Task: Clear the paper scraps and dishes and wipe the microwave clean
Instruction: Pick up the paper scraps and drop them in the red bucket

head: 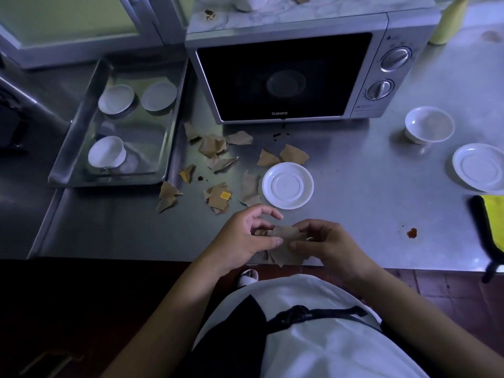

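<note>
Scraps [286, 245] of brown paper sit bunched between our two hands, right at the near edge of the counter [354, 203]. Our left hand [245, 241] pinches the bunch, thumb pressed on the paper and fingers curled above it. Our right hand [327, 246] grips the other side, fingers curled round the torn edge.

Just beyond the hands we see a white saucer [287, 185] flat on the counter. Loose scraps [212, 145] are strewn beyond the left hand and around the saucer's far and left sides, and one piece [219, 199] carries a yellow tag. Small dark spots dot the counter among them.

Farther out, straight ahead of both hands, the microwave [283, 77] stands with its door shut, and a round dish [285, 83] shows dimly through the glass. A few more scraps lie on its top.

Well off beyond the left hand there's a steel tray [81, 115] with three white dishes in it.

Out past the right hand we have a white bowl [429, 125] standing upright, a second saucer [478, 166] just beside it, and nearer to us a yellow cloth [493, 222] hanging over the counter edge. Between the right hand and that cloth, a red stain [411, 233] marks the steel.
</note>
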Demonstrator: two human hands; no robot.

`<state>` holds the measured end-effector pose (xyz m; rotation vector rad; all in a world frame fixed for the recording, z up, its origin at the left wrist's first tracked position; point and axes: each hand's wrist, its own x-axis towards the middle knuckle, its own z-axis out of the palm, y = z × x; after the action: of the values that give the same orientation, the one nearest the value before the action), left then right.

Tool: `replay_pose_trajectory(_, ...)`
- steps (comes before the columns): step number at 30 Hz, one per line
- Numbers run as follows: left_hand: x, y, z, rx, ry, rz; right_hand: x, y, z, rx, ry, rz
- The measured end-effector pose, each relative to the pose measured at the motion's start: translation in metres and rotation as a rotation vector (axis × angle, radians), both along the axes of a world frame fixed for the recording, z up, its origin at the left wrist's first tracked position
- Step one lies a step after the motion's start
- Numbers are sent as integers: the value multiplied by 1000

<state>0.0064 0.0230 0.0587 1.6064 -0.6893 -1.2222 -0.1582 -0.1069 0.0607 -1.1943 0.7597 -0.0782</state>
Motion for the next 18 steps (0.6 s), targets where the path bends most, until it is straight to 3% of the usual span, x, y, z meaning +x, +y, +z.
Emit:
replay_pose_trajectory(6,35,-8,-8,-54,107,-119,22,14,6,-119,89,-151)
replay_pose_trajectory(10,70,-17,-33,-3,130,165,27,18,10,-187,130,-392)
replay_pose_trajectory(12,92,-19,-56,158,-45,245,26,20,11,-216,150,-498)
replay_pose_trajectory(14,108,-21,-79,314,-320,138,24,25,12,-229,175,-594)
replay_pose_trajectory(18,123,-34,-103,334,-848,-76,22,48,15,-211,218,-750)
